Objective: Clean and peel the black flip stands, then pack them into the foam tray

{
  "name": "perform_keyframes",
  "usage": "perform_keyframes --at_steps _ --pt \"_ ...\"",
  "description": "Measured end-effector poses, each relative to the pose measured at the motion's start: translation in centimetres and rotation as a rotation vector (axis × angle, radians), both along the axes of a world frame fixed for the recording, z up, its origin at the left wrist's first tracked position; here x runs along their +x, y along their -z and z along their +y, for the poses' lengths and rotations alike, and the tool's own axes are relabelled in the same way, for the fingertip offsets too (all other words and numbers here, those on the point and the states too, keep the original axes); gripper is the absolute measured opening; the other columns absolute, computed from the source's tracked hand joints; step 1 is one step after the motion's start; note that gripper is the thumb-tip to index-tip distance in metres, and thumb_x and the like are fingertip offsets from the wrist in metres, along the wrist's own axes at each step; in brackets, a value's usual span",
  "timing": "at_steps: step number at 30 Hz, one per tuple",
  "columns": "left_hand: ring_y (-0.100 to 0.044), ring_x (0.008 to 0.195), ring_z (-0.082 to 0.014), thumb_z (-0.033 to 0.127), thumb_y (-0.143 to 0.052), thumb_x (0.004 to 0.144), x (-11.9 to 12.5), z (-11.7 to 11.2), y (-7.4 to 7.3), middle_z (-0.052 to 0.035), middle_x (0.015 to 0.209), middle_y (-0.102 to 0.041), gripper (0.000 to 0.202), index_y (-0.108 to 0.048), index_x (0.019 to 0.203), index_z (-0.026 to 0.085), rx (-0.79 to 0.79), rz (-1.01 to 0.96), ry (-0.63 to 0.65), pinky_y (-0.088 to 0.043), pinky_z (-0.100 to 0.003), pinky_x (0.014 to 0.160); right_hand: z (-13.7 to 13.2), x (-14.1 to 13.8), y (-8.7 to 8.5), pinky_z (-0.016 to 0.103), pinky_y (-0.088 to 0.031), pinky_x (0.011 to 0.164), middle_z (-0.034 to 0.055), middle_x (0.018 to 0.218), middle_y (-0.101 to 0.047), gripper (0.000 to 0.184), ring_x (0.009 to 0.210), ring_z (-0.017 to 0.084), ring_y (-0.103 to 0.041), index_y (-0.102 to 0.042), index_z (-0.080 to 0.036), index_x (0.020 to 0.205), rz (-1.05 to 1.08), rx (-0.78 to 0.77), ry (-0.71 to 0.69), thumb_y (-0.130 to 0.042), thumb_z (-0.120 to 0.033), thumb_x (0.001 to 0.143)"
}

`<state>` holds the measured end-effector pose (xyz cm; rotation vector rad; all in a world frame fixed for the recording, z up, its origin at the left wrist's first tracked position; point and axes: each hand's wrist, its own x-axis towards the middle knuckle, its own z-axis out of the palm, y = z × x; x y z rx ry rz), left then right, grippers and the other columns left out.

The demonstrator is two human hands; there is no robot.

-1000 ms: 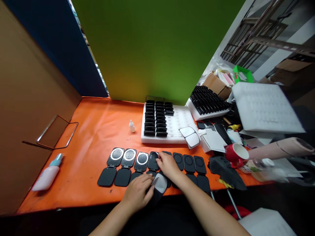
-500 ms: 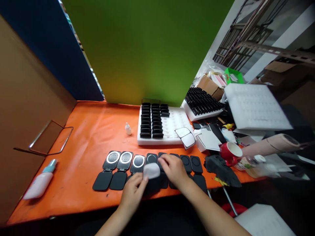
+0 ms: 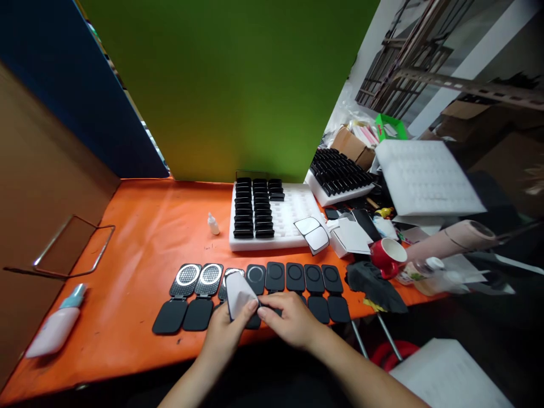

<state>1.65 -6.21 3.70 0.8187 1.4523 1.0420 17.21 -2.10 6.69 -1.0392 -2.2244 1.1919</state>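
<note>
Tilted more steeply than half a second ago, the white-faced sheet [image 3: 238,293] is between both hands: left hand [image 3: 225,330] pinching its lower edge, right hand [image 3: 293,320] its four-o'clock corner. Hinged black panels [image 3: 170,316] stretch from nine to three o'clock; a foam tray [image 3: 272,245] lies at one.

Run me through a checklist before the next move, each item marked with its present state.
1. Left hand has a grip on the pale, rounded, dark-edged sheet: ok.
2. Right hand is at the sheet: ok; its fingertips meet near the lower right corner.
3. Right hand's pinch is firm: cannot tell; the contact is too small to judge.
4. Third black hinged two-panel unit from the left is in full view: not ok; sheet and left hand partly cover it.
5. Small white plastic dropper bottle is clear of both hands: ok.
6. Sheet's far side is clean: cannot tell; it faces away.
</note>
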Motion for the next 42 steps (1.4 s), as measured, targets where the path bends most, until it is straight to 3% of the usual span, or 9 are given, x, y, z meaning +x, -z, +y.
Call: perform_keyframes --at_steps 5,13,17,21,25,32,34,39,42 --pt "-0.054 0.062 -0.0163 0.041 -0.067 0.065 0.8 1.7 -1.0 -0.0012 0.063 -0.061 0.028 -0.064 0.067 0.013 0.032 0.006 0.156 -0.042 -0.022 0.056 1.5 2.9 -0.3 0.020 -0.041 0.057 -0.0004 0.064 -0.062 0.031 0.059 0.012 -0.054 -0.066 -0.019 0.072 0.026 0.029 0.110 -0.040 -0.029 0.085" --pt "-0.058 0.074 -0.0190 0.041 -0.068 0.064 7.1 10.5 -3.4 -0.0055 0.076 -0.064 0.036 -0.064 0.083 0.011 0.104 -0.167 0.309 -0.044 -0.028 0.070 5.7 17.5 -1.4 0.029 -0.048 0.062 0.0055 0.070 -0.065 0.033 0.066 0.019 -0.059 -0.064 -0.013 0.080 0.297 0.151 1.161 -0.057 -0.044 0.071" --pt "-0.056 0.060 -0.0129 0.044 -0.064 0.068 10.4 15.3 -2.2 -0.0021 0.063 -0.059 0.035 -0.061 0.078 0.011 0.062 -0.255 0.282 -0.046 -0.027 0.065 5.4 21.9 -0.9 0.031 -0.050 0.054 0.0034 0.061 -0.062 0.035 0.053 0.018 -0.059 -0.059 -0.013 0.078 0.689 0.122 1.382 -0.063 -0.045 0.063" --pt "-0.059 0.061 -0.0137 0.048 -0.063 0.067 10.8 16.3 -0.1 -0.0069 0.068 -0.063 0.040 -0.060 0.076 0.009 -0.079 -0.296 0.243 -0.048 -0.027 0.063 4.1 21.2 1.0 0.033 -0.052 0.058 0.0068 0.069 -0.065 0.041 0.058 0.020 -0.061 -0.062 -0.012 0.086 0.524 0.094 1.384 -0.061 -0.048 0.066" --pt "-0.059 0.062 -0.0126 0.049 -0.062 0.068 8.6 13.0 1.2 -0.0091 0.079 -0.065 0.042 -0.060 0.086 0.011 -0.180 -0.311 0.172 -0.046 -0.023 0.058 3.2 17.3 2.1 0.032 -0.050 0.070 0.0101 0.084 -0.068 0.033 0.077 0.023 -0.063 -0.066 -0.015 0.088 0.098 0.259 1.256 -0.051 -0.043 0.078" --pt "-0.035 0.042 -0.0055 0.057 -0.050 0.075 7.0 6.3 0.1 0.0055 0.051 -0.042 0.042 -0.054 0.070 0.015 -0.142 -0.509 0.152 -0.028 -0.018 0.042 1.4 7.3 1.9 0.034 -0.044 0.082 0.0073 0.095 -0.065 0.024 0.089 0.021 -0.058 -0.064 -0.022 0.098 -0.071 0.546 0.493 -0.046 -0.024 0.083" --pt "-0.028 0.042 -0.0052 0.061 -0.043 0.076 6.1 5.4 -0.2 0.0066 0.049 -0.034 0.048 -0.046 0.060 0.016 -0.121 -0.582 0.139 -0.024 -0.018 0.041 0.9 5.5 1.9 0.034 -0.044 0.082 0.0074 0.098 -0.062 0.024 0.093 0.022 -0.055 -0.063 -0.023 0.100 -0.015 0.486 0.380 -0.052 -0.029 0.080" --pt "-0.019 0.040 -0.0056 0.062 -0.035 0.078 3.0 3.8 0.1 0.0074 0.046 -0.024 0.051 -0.033 0.054 0.018 -0.148 -0.681 0.122 -0.018 -0.019 0.040 1.8 3.5 2.6 0.027 -0.047 0.067 0.0062 0.089 -0.061 0.024 0.078 0.017 -0.056 -0.057 -0.018 0.099 0.185 0.006 0.554 -0.052 -0.031 0.079" --pt "-0.018 0.039 -0.0053 0.060 -0.035 0.080 1.8 2.4 0.8 0.0074 0.045 -0.024 0.051 -0.034 0.052 0.018 -0.165 -0.688 0.116 -0.017 -0.019 0.040 2.2 2.5 2.8 0.022 -0.042 0.059 0.0005 0.072 -0.058 0.013 0.065 0.013 -0.053 -0.057 -0.017 0.081 0.163 -0.239 0.414 -0.056 -0.029 0.075"
